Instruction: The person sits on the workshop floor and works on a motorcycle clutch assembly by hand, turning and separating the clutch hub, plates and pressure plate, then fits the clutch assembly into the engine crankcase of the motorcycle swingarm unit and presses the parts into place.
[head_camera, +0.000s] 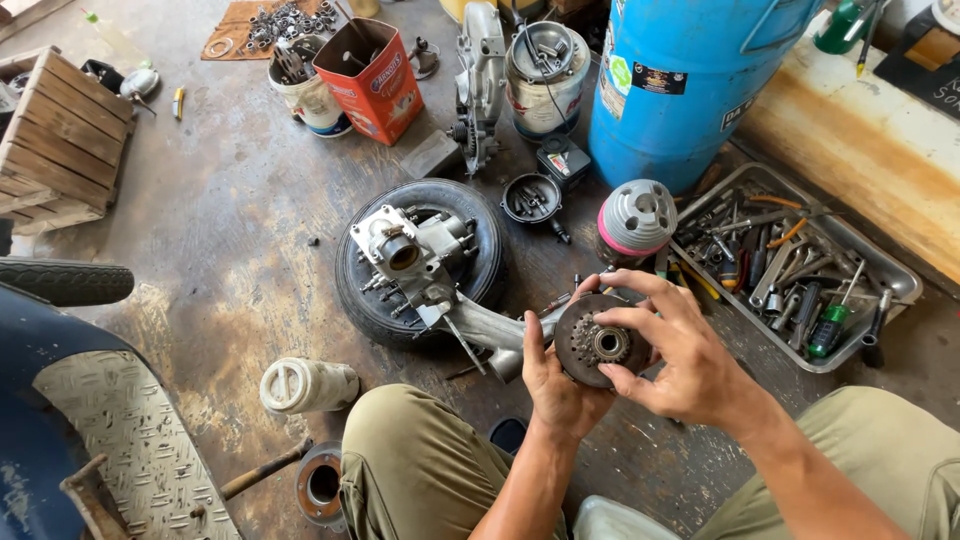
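The left hand (553, 385) cups a round toothed clutch disc (597, 343) from below, above the knees; the right hand (678, 352) arches over it, fingertips pinching its rim, beside the tool tray (893, 268).

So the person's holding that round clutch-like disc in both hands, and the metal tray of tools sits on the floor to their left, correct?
Not quite. Both hands, left hand and right hand, do hold the round disc, but the head view shows the metal tray of tools on the floor to the person's right, not their left, beside the blue barrel.
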